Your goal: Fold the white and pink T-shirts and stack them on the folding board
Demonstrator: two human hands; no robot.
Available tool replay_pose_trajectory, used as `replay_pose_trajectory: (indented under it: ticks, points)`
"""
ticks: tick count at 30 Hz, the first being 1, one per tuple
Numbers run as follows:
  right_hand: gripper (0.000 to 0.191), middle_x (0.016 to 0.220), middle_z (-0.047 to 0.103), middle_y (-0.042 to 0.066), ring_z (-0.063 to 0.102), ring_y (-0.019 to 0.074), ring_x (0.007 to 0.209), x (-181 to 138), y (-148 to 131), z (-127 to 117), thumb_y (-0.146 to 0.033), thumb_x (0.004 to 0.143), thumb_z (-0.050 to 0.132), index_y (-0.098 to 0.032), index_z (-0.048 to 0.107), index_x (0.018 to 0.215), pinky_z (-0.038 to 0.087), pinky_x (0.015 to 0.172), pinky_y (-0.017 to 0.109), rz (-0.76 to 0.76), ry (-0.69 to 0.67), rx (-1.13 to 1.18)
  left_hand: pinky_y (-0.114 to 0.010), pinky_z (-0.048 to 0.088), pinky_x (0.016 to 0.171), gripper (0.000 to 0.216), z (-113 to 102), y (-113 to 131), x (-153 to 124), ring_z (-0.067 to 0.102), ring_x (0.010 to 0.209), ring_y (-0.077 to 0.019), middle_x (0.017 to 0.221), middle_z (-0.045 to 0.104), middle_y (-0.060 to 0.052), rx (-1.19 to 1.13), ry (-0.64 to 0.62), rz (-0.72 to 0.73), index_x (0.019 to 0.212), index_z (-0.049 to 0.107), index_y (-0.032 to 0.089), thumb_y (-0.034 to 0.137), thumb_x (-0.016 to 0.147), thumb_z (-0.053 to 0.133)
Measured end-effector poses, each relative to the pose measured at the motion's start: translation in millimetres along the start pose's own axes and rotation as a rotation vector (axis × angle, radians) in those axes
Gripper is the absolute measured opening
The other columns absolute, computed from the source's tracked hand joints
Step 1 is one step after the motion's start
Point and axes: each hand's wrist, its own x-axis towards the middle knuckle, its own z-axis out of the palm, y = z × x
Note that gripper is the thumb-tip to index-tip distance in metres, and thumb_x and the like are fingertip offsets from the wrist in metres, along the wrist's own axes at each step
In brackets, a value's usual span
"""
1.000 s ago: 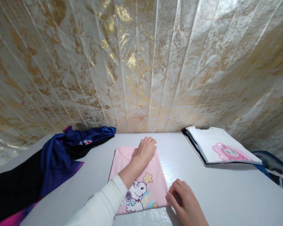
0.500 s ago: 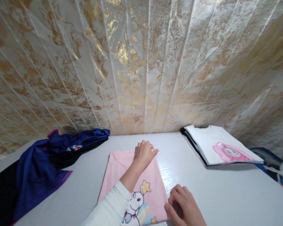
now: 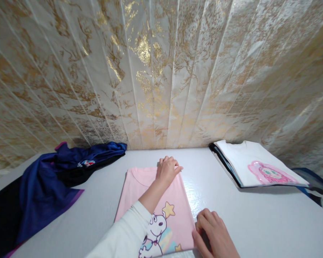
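Observation:
A folded pink T-shirt [image 3: 140, 188] with a white cartoon dog and yellow stars lies flat on the white table in front of me. My left hand [image 3: 167, 170] reaches across it, fingers curled over the far right corner and thumb pointing right. At the right edge, lower down, my right hand [image 3: 215, 233] is bent, its thumb touching the shirt's side and its fingers curled inward. What lies beneath its fingers is partly hidden. Below the shirt, a strip of silvery grey flat material [image 3: 181, 254] shows at the bottom of the view.
Rumpled dark blue and black clothing [image 3: 45, 190] lies on the left of the white table [image 3: 97, 215]. A stack of folded shirts, topped by a white one [image 3: 239, 157] with a pink print, sits at the right. Behind rises a gold-patterned curtain [image 3: 156, 89]. Dark blue material [image 3: 317, 184] shows at far right.
The view has shifted slightly, so everything sits a little higher and further right. Both hands keep nearly the same places on the pink T-shirt.

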Motion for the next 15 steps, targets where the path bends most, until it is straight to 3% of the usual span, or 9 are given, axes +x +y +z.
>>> replay_pose_trajectory:
  ticks: [4, 7, 9, 12, 15]
  points:
    - [0.003, 0.089, 0.058, 0.004, 0.056, 0.0203, 0.081, 1.6, -5.6, -2.8, -0.023, 0.089, 0.049, -0.023, 0.051, 0.091, 0.049, 0.072, 0.036, 0.01, 0.084, 0.14, -0.036, 0.035, 0.089, 0.015, -4.4, 4.8, 1.3, 0.055, 0.097, -0.0212, 0.093, 0.066, -0.001, 0.03, 0.016, 0.011, 0.08, 0.063, 0.021, 0.033, 0.088, 0.068]
    - [0.019, 0.106, 0.059, 0.008, 0.058, 0.0218, 0.1, 9.7, -11.9, -3.3, -0.021, 0.092, 0.039, -0.024, 0.05, 0.107, 0.051, 0.084, 0.037, -0.011, 0.226, 0.265, -0.039, 0.035, 0.094, 0.007, -17.9, 18.4, 0.1, 0.054, 0.104, -0.0233, 0.103, 0.065, -0.004, 0.063, 0.034, 0.01, 0.095, 0.062, 0.019, 0.026, 0.092, 0.061]
    - [0.026, 0.118, 0.058, 0.008, 0.056, 0.0226, 0.112, 20.0, -13.2, -0.2, -0.02, 0.093, 0.037, -0.026, 0.05, 0.116, 0.05, 0.092, 0.038, -0.04, 0.308, 0.258, -0.039, 0.036, 0.096, 0.014, -30.2, 28.9, -10.9, 0.054, 0.11, -0.0239, 0.113, 0.063, -0.007, 0.085, 0.027, 0.036, 0.107, 0.059, 0.018, 0.021, 0.094, 0.055]
    - [0.042, 0.134, 0.054, 0.011, 0.05, 0.0244, 0.126, 42.3, -10.5, 12.1, -0.016, 0.091, 0.036, -0.024, 0.045, 0.131, 0.045, 0.102, 0.044, -0.07, 0.336, 0.145, -0.037, 0.037, 0.101, 0.035, -45.8, 31.8, -53.5, 0.05, 0.122, -0.0238, 0.135, 0.054, -0.01, 0.129, -0.014, 0.095, 0.125, 0.053, 0.018, 0.012, 0.091, 0.05]
    - [0.05, 0.144, 0.047, 0.015, 0.044, 0.0269, 0.134, 66.6, -12.0, 31.6, -0.016, 0.09, 0.034, -0.018, 0.04, 0.14, 0.043, 0.106, 0.048, -0.101, 0.322, 0.028, -0.042, 0.032, 0.109, 0.052, -53.9, 8.2, -119.0, 0.037, 0.137, -0.0275, 0.152, 0.037, -0.014, 0.292, -0.073, 0.149, 0.139, 0.043, 0.014, 0.013, 0.088, 0.048]
